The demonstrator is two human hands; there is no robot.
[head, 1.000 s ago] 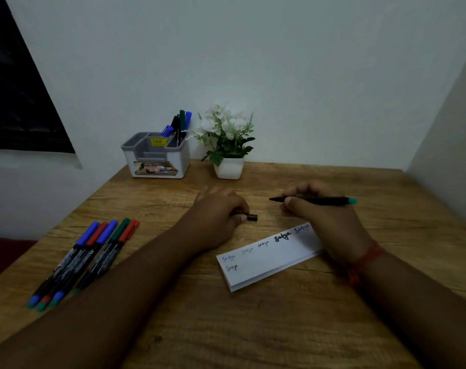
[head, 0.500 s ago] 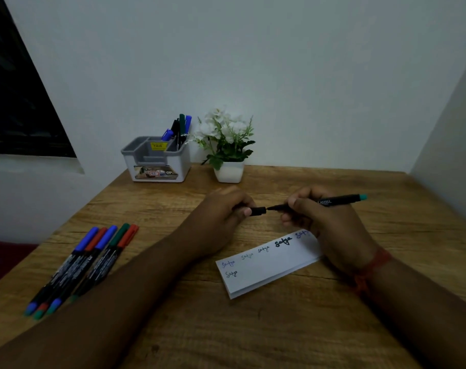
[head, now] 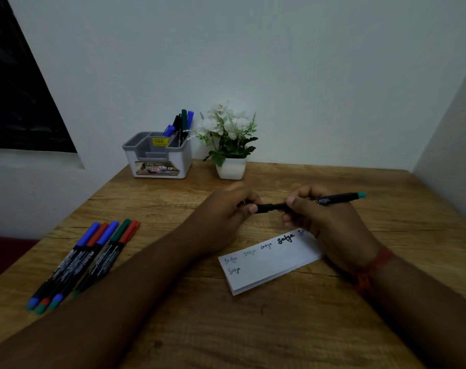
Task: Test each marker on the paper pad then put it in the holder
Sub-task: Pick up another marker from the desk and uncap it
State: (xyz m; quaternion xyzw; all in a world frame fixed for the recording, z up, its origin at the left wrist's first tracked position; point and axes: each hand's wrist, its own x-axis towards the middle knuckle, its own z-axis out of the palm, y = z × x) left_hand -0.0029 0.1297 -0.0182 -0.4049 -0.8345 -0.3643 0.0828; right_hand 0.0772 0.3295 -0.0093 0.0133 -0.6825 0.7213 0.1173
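Note:
My right hand (head: 322, 222) grips a black marker (head: 335, 199) with a teal end, held level above the white paper pad (head: 269, 265). My left hand (head: 226, 209) pinches the marker's black cap (head: 264, 208), which sits over the marker's tip end. The pad carries several written words in different inks. Several more markers (head: 88, 257) with blue, red and green caps lie in a row at the left of the wooden table (head: 280, 328). The grey-and-white holder (head: 157, 158) at the back holds a few markers upright in its right compartment.
A white pot with white flowers (head: 230, 145) stands right beside the holder. Walls close the table at the back and on the right. The table's left edge runs diagonally past the loose markers.
My left hand lifted the cap from the table and brought it to the marker's tip; cap and marker now meet. The right hand raised the marker slightly.

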